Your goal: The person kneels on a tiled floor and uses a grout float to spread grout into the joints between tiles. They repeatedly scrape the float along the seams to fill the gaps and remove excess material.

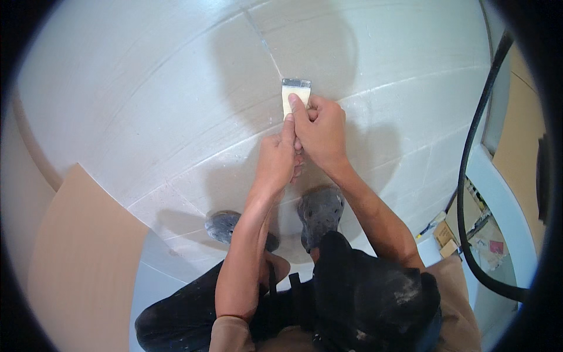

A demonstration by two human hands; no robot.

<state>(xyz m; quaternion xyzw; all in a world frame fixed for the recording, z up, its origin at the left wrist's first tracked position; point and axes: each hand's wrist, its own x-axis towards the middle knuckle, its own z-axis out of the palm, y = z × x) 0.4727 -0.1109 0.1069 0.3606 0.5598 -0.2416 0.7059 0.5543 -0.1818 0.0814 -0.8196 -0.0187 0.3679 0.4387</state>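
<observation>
You've got both hands on one tool: a small scraper [303, 94], pale handle, dark metal blade edge pointing far. It's out in front of your feet, mid-scene, with the blade at the near end of a tile joint [264, 44] that runs off far-left. Can't tell if the edge actually touches the floor [170, 105] (top-down view, no gap to read).

Your right hand [327, 132] grips the handle from the right, thumb laid flat along its upper face, fingers curled under. Your left hand [275, 155] is just nearer and left, closed round the near end, thumb tip up against the handle; its fingers are partly hidden.

Floor is light tile with pale joint lines, your shadow across it. You're crouched: dusty grey left shoe [220, 226] and right shoe [321, 212] on the tile, black trousers [375, 287] with pale smudges.

Left side: a tan panel [88, 240]. Right side: a black hose or cable [467, 170] looping near, and beyond it a curved white edge [510, 193] with small boxes [447, 239] and a pink piece [496, 247] showing.
</observation>
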